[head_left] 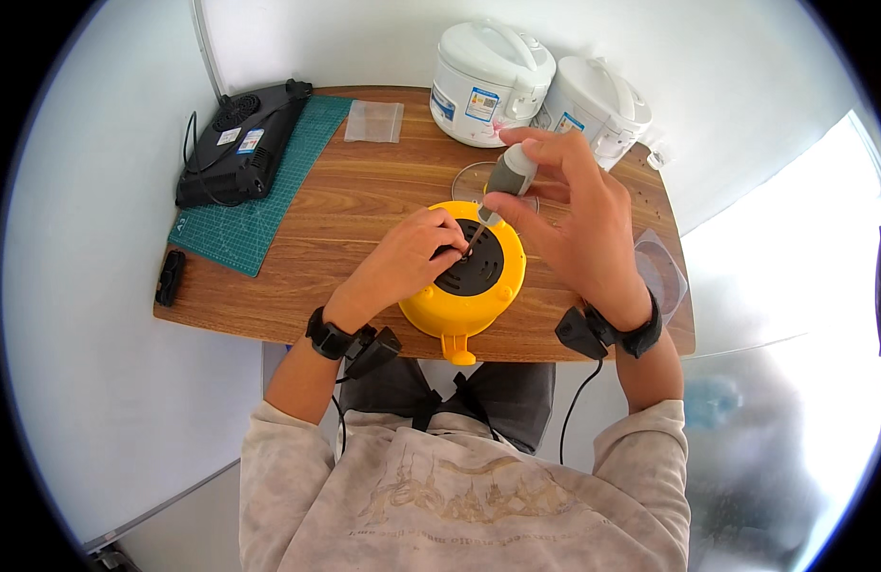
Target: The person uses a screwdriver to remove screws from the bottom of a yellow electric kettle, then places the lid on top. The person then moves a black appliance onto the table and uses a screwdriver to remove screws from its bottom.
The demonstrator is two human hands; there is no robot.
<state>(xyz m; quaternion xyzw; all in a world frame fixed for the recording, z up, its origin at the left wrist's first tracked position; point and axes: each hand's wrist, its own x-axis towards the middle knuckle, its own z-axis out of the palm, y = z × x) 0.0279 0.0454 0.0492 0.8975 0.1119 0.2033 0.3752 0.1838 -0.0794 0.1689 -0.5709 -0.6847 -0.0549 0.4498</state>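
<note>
A yellow round appliance [509,286] rests on the table in front of me, its black slotted base plate [485,259] facing up. My right hand [583,205] grips the grey handle of a screwdriver [513,172], held at a tilt. The screwdriver's shaft slants down to the middle of the black plate. Beside its tip, the fingers of my left hand [414,250] are pinched together over the plate. What they hold, if anything, is hidden.
Two white rice cookers [478,91] stand at the back right. A black appliance [245,143] sits on the green cutting mat [232,224] at left. A clear bag [374,122], a black block [171,277], a round glass lid [471,179] and a clear plastic piece [661,272] also lie on the table.
</note>
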